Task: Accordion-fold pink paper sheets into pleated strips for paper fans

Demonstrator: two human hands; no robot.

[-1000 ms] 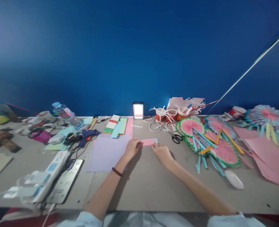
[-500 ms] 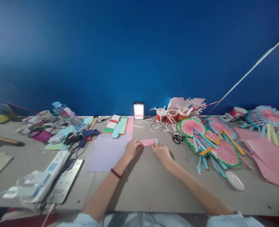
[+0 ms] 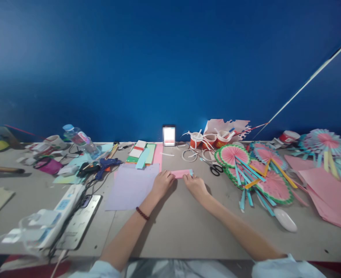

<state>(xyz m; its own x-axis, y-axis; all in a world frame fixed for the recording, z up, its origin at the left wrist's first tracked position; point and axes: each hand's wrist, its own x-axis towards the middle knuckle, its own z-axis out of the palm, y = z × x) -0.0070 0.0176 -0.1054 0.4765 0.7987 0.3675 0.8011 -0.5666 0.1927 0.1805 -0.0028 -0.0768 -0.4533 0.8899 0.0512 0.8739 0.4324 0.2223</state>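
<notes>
A small pink paper strip (image 3: 181, 173) with a light blue end lies on the grey table (image 3: 182, 227) in front of me. My left hand (image 3: 162, 183) has its fingers curled and pressed down on the strip's left end. My right hand (image 3: 196, 184) pinches the right end at the blue edge. A lilac sheet (image 3: 131, 186) lies just left of my left hand. Black scissors (image 3: 216, 168) lie just beyond my right hand.
Pink and green paper fans (image 3: 254, 170) with blue and yellow strips fill the right. Pink sheets (image 3: 329, 193) lie far right. Red cups (image 3: 209, 141), tape rings, a phone (image 3: 169, 135), a glue gun (image 3: 102, 166), a bottle (image 3: 79, 139) and a power strip (image 3: 68, 200) stand around.
Both hands have stayed on the pink strip with only slight shifts. At the far left, another person's hand has gone from view and a wooden stick now lies there.
</notes>
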